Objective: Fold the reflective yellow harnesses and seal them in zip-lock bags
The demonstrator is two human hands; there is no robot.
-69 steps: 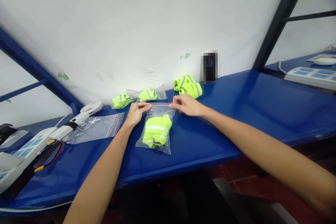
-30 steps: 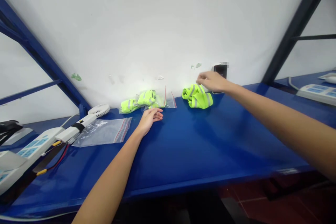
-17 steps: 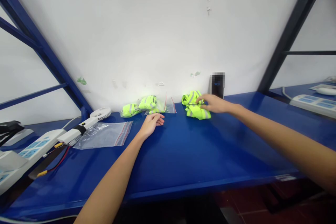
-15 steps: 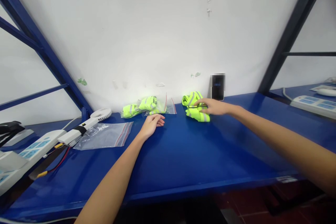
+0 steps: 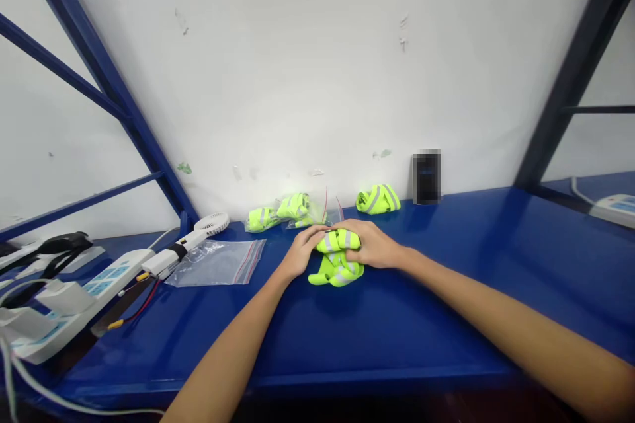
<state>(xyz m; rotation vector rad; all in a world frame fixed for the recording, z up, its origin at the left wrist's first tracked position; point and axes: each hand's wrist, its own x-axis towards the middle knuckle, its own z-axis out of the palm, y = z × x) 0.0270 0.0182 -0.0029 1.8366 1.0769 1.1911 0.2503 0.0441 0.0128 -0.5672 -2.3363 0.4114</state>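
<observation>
A bundle of yellow-green reflective fabric [image 5: 340,258] lies on the blue table [image 5: 387,337], between both hands. My left hand [image 5: 301,251] grips its left side, fingers bent over the top. From the right, my right hand [image 5: 374,244] holds the same bundle, its fingers on the upper edge and its thumb on the front. A loose end of the fabric hangs toward the table's front. Behind it, another rolled yellow-green piece [image 5: 378,199] rests by the wall. Farther left, bagged yellow-green rolls [image 5: 292,206] sit in clear plastic.
Clear zip bags [image 5: 218,263] lie at the left beside a white handheld fan [image 5: 213,223]. Power strips [image 5: 106,281] with plugs and cables fill the far left. A black device [image 5: 426,177] leans against the wall [image 5: 307,66]. Blue frame posts [image 5: 133,119] rise at the side.
The front bundle has been lifted away from the rolled piece and brought toward the centre by my right hand. My left hand has taken hold of it too. The view has shifted left.
</observation>
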